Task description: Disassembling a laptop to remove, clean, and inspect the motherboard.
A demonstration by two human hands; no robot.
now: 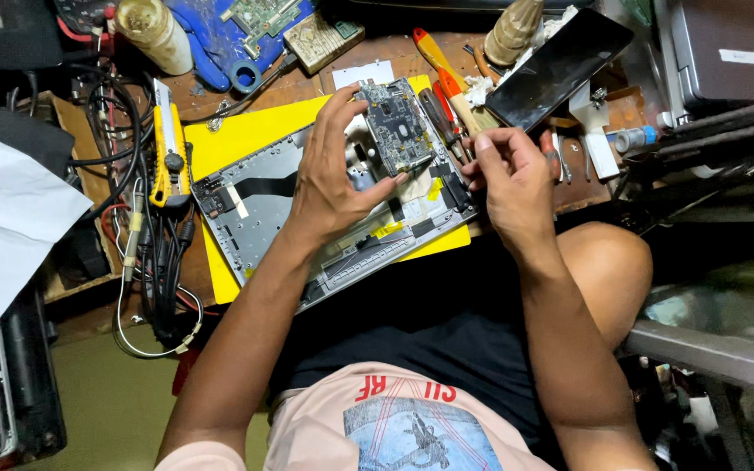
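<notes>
My left hand [329, 170] grips a dark circuit board [394, 126] by its left and lower edges and holds it tilted above an opened grey laptop chassis [259, 222]. My right hand [512, 179] hovers just right of the board with thumb and fingers pinched together near the board's lower right corner; whether something small sits between the fingertips I cannot tell. The chassis lies on a yellow sheet [246, 131] on the wooden bench.
Screwdrivers with orange and red handles [442, 74] lie behind the board. A black tablet-like panel [560, 65] leans at the back right. A yellow tool [170, 148] and tangled black cables [154, 253] sit left. A white cloth [6, 227] hangs at far left.
</notes>
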